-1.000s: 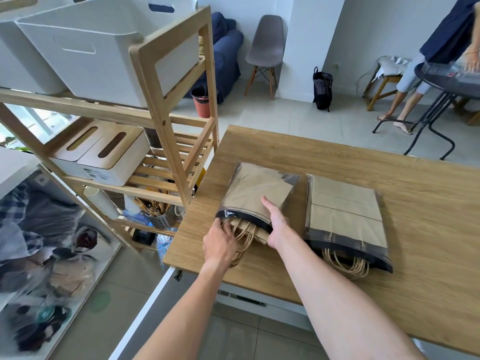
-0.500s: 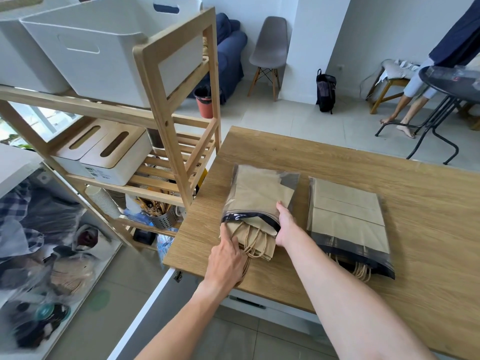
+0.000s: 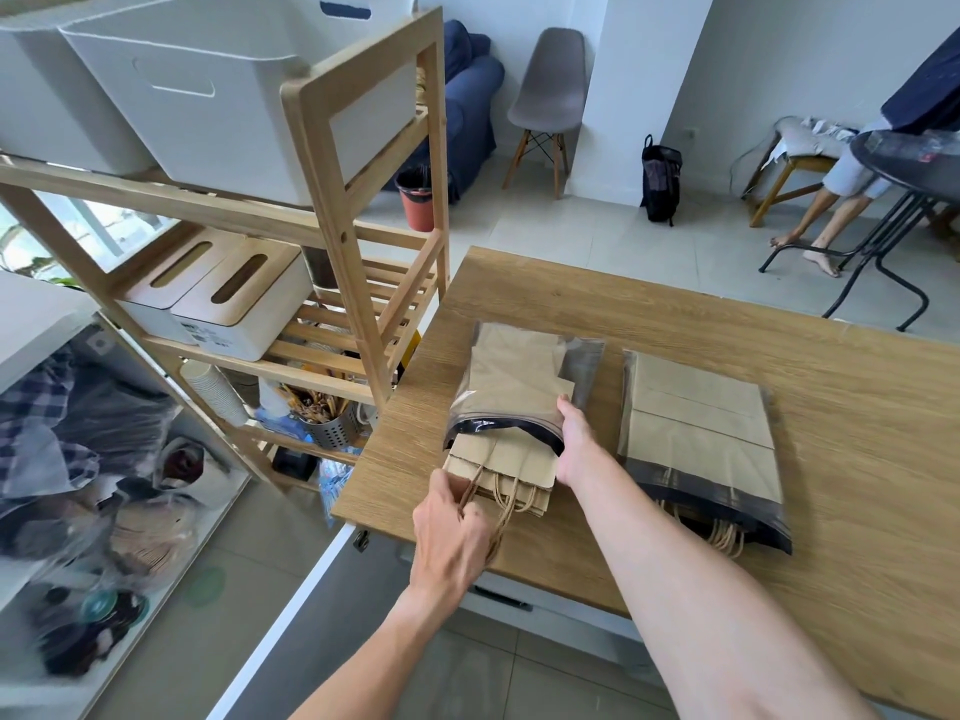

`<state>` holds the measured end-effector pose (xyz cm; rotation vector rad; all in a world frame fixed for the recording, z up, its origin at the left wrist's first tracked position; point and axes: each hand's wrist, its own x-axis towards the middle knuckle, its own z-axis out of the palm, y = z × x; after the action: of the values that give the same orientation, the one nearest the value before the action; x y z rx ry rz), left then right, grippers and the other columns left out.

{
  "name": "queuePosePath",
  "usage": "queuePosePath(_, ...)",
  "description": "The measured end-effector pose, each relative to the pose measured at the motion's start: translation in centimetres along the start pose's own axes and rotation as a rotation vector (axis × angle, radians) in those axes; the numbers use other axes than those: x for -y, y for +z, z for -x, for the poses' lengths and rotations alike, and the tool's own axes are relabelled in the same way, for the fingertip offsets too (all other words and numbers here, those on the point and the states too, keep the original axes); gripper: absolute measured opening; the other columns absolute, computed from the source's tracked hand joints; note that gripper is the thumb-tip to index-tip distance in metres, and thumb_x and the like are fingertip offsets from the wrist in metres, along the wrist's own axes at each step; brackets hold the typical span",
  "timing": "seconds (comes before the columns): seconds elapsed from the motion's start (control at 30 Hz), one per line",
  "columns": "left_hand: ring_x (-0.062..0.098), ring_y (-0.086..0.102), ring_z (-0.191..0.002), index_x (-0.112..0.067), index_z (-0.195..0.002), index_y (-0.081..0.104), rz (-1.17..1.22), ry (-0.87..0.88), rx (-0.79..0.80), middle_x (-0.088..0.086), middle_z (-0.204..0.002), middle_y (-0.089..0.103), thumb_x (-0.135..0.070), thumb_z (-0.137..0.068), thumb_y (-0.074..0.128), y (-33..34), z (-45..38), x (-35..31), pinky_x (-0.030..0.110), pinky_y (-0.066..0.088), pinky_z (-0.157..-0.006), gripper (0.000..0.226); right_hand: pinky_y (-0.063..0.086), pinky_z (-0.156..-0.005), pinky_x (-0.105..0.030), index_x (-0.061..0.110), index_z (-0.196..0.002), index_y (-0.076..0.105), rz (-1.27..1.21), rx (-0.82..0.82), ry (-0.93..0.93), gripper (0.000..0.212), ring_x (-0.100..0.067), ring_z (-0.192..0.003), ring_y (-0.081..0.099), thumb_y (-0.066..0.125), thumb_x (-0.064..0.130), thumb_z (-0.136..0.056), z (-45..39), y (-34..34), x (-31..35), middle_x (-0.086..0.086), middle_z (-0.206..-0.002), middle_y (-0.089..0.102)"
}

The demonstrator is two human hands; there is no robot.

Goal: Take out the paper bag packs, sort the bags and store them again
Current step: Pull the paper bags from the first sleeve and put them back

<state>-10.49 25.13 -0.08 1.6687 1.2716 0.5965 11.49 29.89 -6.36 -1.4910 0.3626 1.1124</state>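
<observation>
I am early in the job. Two packs lie side by side on the table [image 3: 857, 407], near its front edge. On the left pack [image 3: 524, 387], my left hand [image 3: 451, 537] is closed around the twine handles [image 3: 498, 517] of the paper bags [image 3: 506, 472], which stick partway out of the sleeve's dark mouth toward me. My right hand [image 3: 571, 444] lies flat against the right side of that mouth, fingers [image 3: 566, 407] curled on the plastic to pin the sleeve down. So I judge the first stack is about half out, not free yet. The right pack [image 3: 701, 433], just right of the left pack, is untouched: its bags are all inside, with only some handles poking from its mouth. Left to do, as I see it: finish emptying this sleeve, empty the other, sort the bags, and put them all back into storage.
</observation>
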Motion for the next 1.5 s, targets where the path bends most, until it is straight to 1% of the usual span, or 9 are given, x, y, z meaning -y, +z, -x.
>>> queuePosePath(0.07,0.031,0.062,-0.087,-0.016,-0.097,0.042,0.136,-0.205,-0.068,0.009,-0.091,0.060,-0.025,-0.087,0.047,0.3,-0.3,-0.4,0.039,0.051,-0.068,0.014,0.056,-0.060,-0.058,0.018,-0.128,0.057,-0.019,-0.005,-0.021,0.076,-0.037,-0.091,0.070,0.079,0.056,-0.066,0.7,0.1,0.1,-0.016,-0.112,0.068)
queuePosePath(0.17,0.026,0.065,-0.091,-0.019,-0.116,0.033,0.302,-0.526,0.044,0.011,-0.102,0.061,-0.071,-0.073,0.062,0.6,-1.6,-0.4,0.040,0.054,-0.078,0.074,0.057,-0.062,-0.059,0.017,-0.125,0.060,-0.022,0.004,-0.036,0.082,-0.037,-0.088,0.071,0.084,0.057,-0.057,1.1,0.0,0.0,-0.016,-0.109,0.071)
queuePosePath(0.3,0.026,0.063,-0.101,-0.019,-0.137,0.023,0.296,-0.552,0.075,0.016,-0.121,0.060,-0.075,-0.063,0.069,0.7,-3.2,-0.1,0.045,0.051,-0.090,0.104,0.054,-0.071,-0.064,0.022,-0.127,0.058,0.062,0.054,0.015,0.120,-0.043,-0.089,0.071,0.097,0.057,-0.018,-0.3,0.0,-0.4,-0.016,-0.114,0.069)
queuePosePath(0.43,0.030,0.065,-0.093,-0.008,-0.111,0.042,0.172,-0.466,0.022,0.015,-0.110,0.062,-0.067,-0.074,0.066,1.2,-4.1,-1.1,0.042,0.057,-0.079,0.074,0.053,-0.074,-0.065,0.022,-0.127,0.057,0.078,0.062,0.029,0.122,-0.046,-0.086,0.071,0.099,0.051,-0.016,0.0,0.0,-0.8,-0.018,-0.112,0.070)
queuePosePath(0.6,0.032,0.063,-0.098,-0.011,-0.109,0.044,0.161,-0.445,-0.017,0.013,-0.107,0.059,-0.061,-0.075,0.070,1.7,-4.3,-1.2,0.047,0.055,-0.086,0.066,0.054,-0.069,-0.067,0.021,-0.126,0.051,0.093,0.038,-0.007,0.126,-0.045,-0.089,0.070,0.101,0.043,-0.013,0.7,-0.1,-1.0,-0.018,-0.115,0.067)
queuePosePath(0.8,0.011,0.056,-0.060,-0.012,-0.109,0.044,0.241,-0.466,0.078,0.006,-0.088,0.070,-0.050,-0.084,0.069,0.3,-3.4,-1.1,0.022,0.039,-0.043,0.051,0.055,-0.061,-0.063,0.019,-0.126,0.054,0.024,-0.021,-0.070,0.111,-0.040,-0.096,0.067,0.099,0.034,-0.025,0.4,-0.4,-1.4,-0.017,-0.118,0.063)
queuePosePath(0.97,0.007,0.036,-0.041,-0.005,-0.107,0.053,0.287,-0.531,0.223,0.002,-0.071,0.061,-0.054,-0.079,0.072,-2.9,-1.8,1.5,0.021,0.029,-0.038,0.059,0.056,-0.060,-0.062,0.019,-0.123,0.055,-0.020,-0.034,-0.075,0.108,-0.038,-0.089,0.069,0.099,0.031,-0.025,0.1,-0.4,-1.3,-0.016,-0.115,0.066)
queuePosePath(1.1,0.010,0.028,-0.038,-0.014,-0.074,0.057,0.328,-0.532,0.359,-0.004,-0.052,0.044,-0.051,-0.084,0.069,-5.1,-0.9,2.1,0.019,0.022,-0.039,0.039,0.056,-0.058,-0.060,0.017,-0.123,0.055,-0.034,-0.035,-0.082,0.087,-0.037,-0.093,0.067,0.096,0.027,-0.046,2.7,0.3,-1.1,-0.017,-0.114,0.065)
queuePosePath(1.5,0.012,0.018,-0.045,-0.018,-0.064,0.047,0.342,-0.557,0.406,-0.001,-0.056,0.028,-0.046,-0.086,0.067,-11.4,0.8,4.8,0.019,0.016,-0.042,0.041,0.057,-0.075,-0.059,0.019,-0.123,0.050,-0.077,-0.071,-0.025,0.062,-0.037,-0.097,0.064,0.084,0.027,-0.071,3.4,1.9,0.1,-0.013,-0.113,0.059)
